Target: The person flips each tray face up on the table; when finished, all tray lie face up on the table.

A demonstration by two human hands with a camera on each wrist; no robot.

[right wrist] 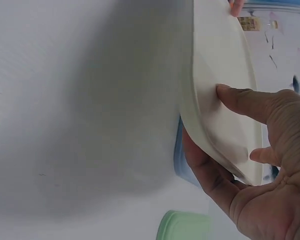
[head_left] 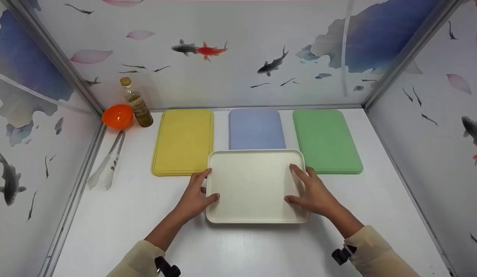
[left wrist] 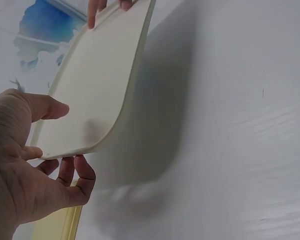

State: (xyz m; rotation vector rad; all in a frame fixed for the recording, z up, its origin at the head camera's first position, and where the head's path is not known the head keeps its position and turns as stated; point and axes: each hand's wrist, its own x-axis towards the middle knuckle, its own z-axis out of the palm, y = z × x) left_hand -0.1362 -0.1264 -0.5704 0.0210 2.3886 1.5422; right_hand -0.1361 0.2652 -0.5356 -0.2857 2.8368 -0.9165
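Note:
A cream rectangular tray (head_left: 253,184) with a low rim is held above the white table, its shadow falling below it in both wrist views. My left hand (head_left: 194,196) grips the left edge, thumb on top and several fingers curled beneath, as the left wrist view shows. On the opposite edge, my right hand (head_left: 313,188) holds on in the same way, with the thumb (right wrist: 245,102) over the tray's face and other fingers under it. The tray overlaps the near end of a blue board (head_left: 256,129) in the head view. Nothing lies on the tray.
A yellow board (head_left: 183,142) lies to the left and a green board (head_left: 326,140) to the right of the blue one. Farther left are metal tongs (head_left: 109,161), an orange bowl (head_left: 118,116) and a capped bottle (head_left: 139,105). Printed walls enclose the table's back and sides.

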